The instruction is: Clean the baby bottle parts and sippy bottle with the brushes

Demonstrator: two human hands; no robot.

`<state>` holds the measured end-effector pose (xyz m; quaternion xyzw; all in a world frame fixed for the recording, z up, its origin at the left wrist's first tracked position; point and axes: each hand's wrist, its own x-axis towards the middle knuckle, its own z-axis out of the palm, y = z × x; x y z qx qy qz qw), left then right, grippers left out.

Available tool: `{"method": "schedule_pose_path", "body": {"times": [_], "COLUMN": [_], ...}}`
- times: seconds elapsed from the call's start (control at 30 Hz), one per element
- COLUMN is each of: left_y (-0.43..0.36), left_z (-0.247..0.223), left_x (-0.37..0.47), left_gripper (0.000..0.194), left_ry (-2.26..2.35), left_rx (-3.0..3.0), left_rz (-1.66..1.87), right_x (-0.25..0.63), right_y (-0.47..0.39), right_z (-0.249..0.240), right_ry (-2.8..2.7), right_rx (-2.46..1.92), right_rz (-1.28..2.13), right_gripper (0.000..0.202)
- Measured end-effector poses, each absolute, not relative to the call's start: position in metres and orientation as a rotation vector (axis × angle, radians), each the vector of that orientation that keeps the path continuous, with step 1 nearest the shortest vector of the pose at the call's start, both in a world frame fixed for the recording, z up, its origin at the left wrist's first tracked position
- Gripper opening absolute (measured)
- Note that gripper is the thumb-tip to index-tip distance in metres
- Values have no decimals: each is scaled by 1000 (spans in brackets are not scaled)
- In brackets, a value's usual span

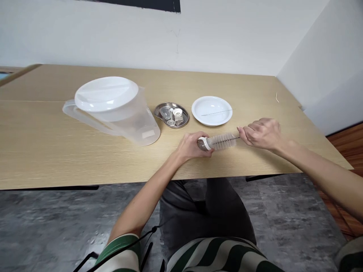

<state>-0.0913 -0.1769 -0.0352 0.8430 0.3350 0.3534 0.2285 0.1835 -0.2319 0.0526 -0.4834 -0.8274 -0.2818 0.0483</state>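
Observation:
Near the table's front edge, my left hand (195,145) is closed around a small clear bottle (202,144) with a white neck, lying on its side with its mouth to the right. A bottle brush (225,141) with pale bristles and a twisted wire stem is at that mouth; most of its bristles show outside the bottle. My right hand (261,133) is closed on the wire stem to the right of the bristles. Behind my hands is a white dish (212,105) with a thin wire (218,112) lying across it.
A large translucent pitcher (130,121) with a white lid stands at the left. Beside it, a metal kidney tray (185,117) holds a small clear cup, a white ring and other small parts. A thin pale strip (276,97) lies at the right, and a wall runs behind the table (85,162).

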Motion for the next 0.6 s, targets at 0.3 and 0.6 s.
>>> {"method": "schedule_pose_path", "body": {"times": [0.3, 0.6], "left_y": [-181, -183], "left_z": [-33, -35], "left_x": [-92, -90], "left_gripper": [36, 36], "left_ry": [757, 804], "left_rx": [2401, 2416], "left_rz": [825, 881], "right_x": [182, 172], "right_y": [-214, -214], "right_z": [83, 97], "right_ry": [-2737, -2787], "right_rx": [-1568, -1612], "right_rz": [-563, -585], "right_gripper": [61, 60]}}
